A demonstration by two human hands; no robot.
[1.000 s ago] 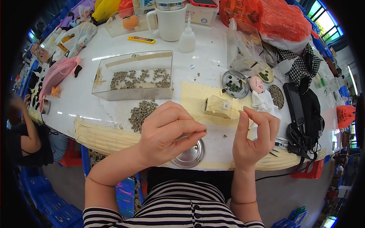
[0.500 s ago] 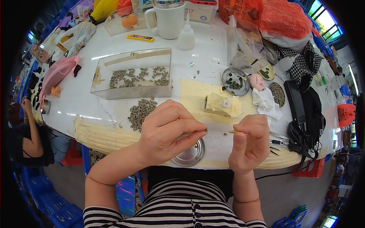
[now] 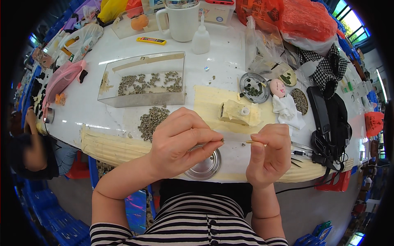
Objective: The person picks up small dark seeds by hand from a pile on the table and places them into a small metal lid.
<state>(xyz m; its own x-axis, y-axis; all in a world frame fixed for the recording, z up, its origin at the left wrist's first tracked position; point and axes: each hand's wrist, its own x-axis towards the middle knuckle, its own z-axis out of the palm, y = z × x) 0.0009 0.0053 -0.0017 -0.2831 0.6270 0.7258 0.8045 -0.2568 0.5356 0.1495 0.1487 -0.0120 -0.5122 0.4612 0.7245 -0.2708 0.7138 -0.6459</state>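
Observation:
My left hand (image 3: 178, 141) is closed in a pinch on a tiny dark piece (image 3: 222, 140) at its fingertips, too small to name. A short thin pale stick (image 3: 249, 142) is pinched between thumb and forefinger of my right hand (image 3: 269, 153), its tip pointing toward the left hand. A gap separates the two. Below the left fingers sits a round metal dish (image 3: 205, 167), partly hidden. A heap of small grey-green pieces (image 3: 152, 123) lies beside the left hand. Beyond the hands stands a block wrapped in cream tape (image 3: 239, 114) with a small clear cap on it.
A clear box (image 3: 141, 100) holds more small pieces. Further back are a white mug (image 3: 180, 22), a squeeze bottle (image 3: 201, 41) and a yellow knife (image 3: 151, 41). At right lie a dish of dark green bits (image 3: 266, 98), tissue (image 3: 287, 115), tweezers (image 3: 301, 146) and a black pouch (image 3: 328, 119).
My right hand and the pale stick have shifted very slightly to the left; my left hand holds still. At the far left, another person has moved an arm and leaned.

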